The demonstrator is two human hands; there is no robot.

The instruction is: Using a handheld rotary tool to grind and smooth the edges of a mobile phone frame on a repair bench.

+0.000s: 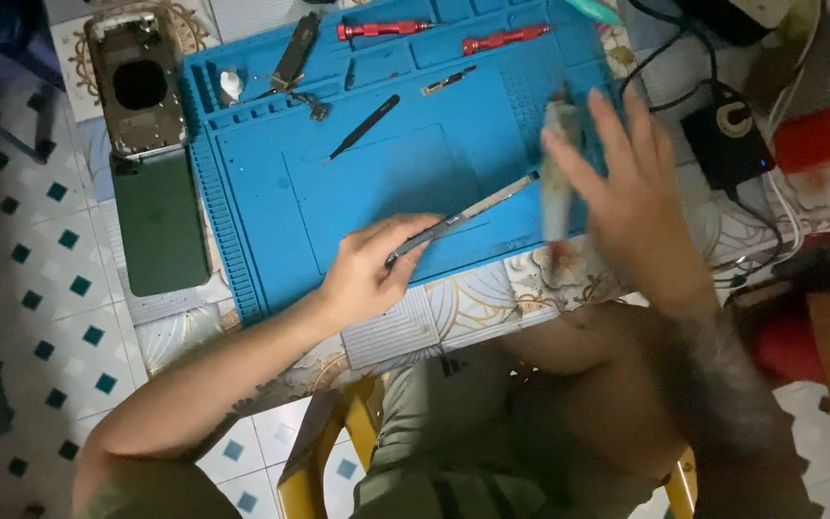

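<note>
- Blue repair mat (pixel 271 231) covers a small table above a tiled floor.
- Two red screwdrivers (pixel 386 29), black tweezers (pixel 365 126) and a phone back shell (pixel 136 82) lie around its edges.
- Left hand (pixel 367 274) is closed, pinching a thin phone frame (pixel 463 216) held on edge over the mat.
- Right hand (pixel 636 207) is blurred, fingers spread wide, with a blurred grey tool (pixel 557 173) at its fingers.

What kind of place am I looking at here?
Probably a small phone-repair bench: a blue silicone work mat with parts slots, two red-handled screwdrivers, black tweezers, and an opened phone back housing beside it. The left hand holds a thin phone edge-on.
</note>
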